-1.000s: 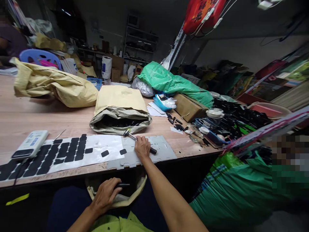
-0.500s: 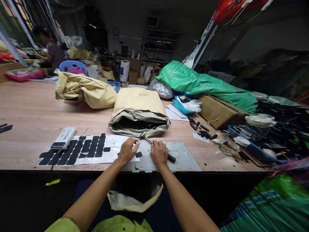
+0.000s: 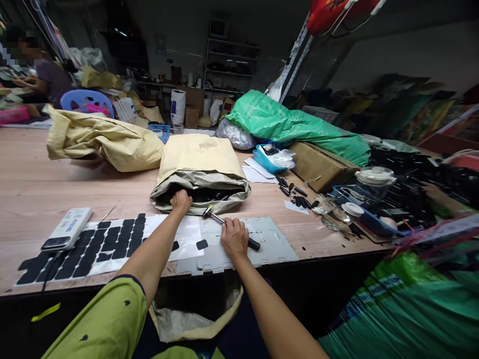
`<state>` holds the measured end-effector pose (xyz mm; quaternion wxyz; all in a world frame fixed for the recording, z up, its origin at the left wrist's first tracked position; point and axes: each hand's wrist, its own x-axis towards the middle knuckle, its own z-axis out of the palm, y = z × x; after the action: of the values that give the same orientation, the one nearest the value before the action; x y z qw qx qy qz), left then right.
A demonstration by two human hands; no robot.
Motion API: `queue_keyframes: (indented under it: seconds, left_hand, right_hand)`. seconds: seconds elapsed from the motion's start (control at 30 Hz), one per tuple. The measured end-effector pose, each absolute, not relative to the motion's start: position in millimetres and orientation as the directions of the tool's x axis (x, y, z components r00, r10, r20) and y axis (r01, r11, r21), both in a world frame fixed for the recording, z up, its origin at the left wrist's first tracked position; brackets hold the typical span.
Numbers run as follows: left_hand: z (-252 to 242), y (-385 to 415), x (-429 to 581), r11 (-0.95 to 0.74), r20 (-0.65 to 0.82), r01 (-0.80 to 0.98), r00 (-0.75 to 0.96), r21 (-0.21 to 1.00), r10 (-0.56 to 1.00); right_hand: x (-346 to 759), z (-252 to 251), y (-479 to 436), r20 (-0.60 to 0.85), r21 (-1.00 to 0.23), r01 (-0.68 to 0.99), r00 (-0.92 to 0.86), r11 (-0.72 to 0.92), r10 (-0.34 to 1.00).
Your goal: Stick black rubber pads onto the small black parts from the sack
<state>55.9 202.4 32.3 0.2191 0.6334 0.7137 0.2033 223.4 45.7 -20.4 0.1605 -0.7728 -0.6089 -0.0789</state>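
Observation:
My left hand (image 3: 181, 200) reaches into the mouth of a tan paper sack (image 3: 200, 154) lying on the table. Its fingertips are hidden in the dark opening, where black parts show. My right hand (image 3: 235, 238) is closed around a small hammer (image 3: 217, 218) with a yellow-tipped metal head and a black handle. The hammer lies over a grey board (image 3: 269, 237). One black rounded square patch (image 3: 202, 244) rests left of my right hand. A white sheet (image 3: 189, 234) to the left carries rows of similar black patches (image 3: 112, 239).
A white electronic device (image 3: 67, 229) stands at the left by the patches. Another tan sack (image 3: 108, 142) lies behind it. Loose black parts (image 3: 299, 197), a cardboard box (image 3: 322, 164) and a glass jar (image 3: 374, 180) are on the right. An open sack (image 3: 198, 331) hangs below the table edge.
My left hand has moved from above the board forward into the sack's mouth. My right hand stays on the hammer. The view has shifted to the right.

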Motion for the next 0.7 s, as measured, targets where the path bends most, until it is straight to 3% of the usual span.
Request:
queue_keyframes:
  seconds: [0.13, 0.27, 0.37, 0.7]
  left_hand:
    - [41, 184, 44, 0.114, 0.006, 0.842, -0.137, 0.527, 0.991]
    - [34, 134, 10, -0.237, 0.206, 0.746, 0.136, 0.622, 0.969]
    - [18, 91, -14, -0.378, 0.226, 0.629, 0.31, 0.679, 0.923]
    - [-7, 56, -23, -0.341, 0.146, 0.687, 0.326, 0.642, 0.934]
  right_hand:
    - [224, -20, 46, 0.313, -0.162, 0.966, 0.245, -0.202, 0.918]
    - [224, -19, 46, 0.305, -0.172, 0.964, 0.249, -0.204, 0.919]
    - [223, -19, 45, 0.303, -0.161, 0.965, 0.247, -0.206, 0.92]
    - [222, -20, 45, 0.316, -0.165, 0.964, 0.25, -0.207, 0.915]
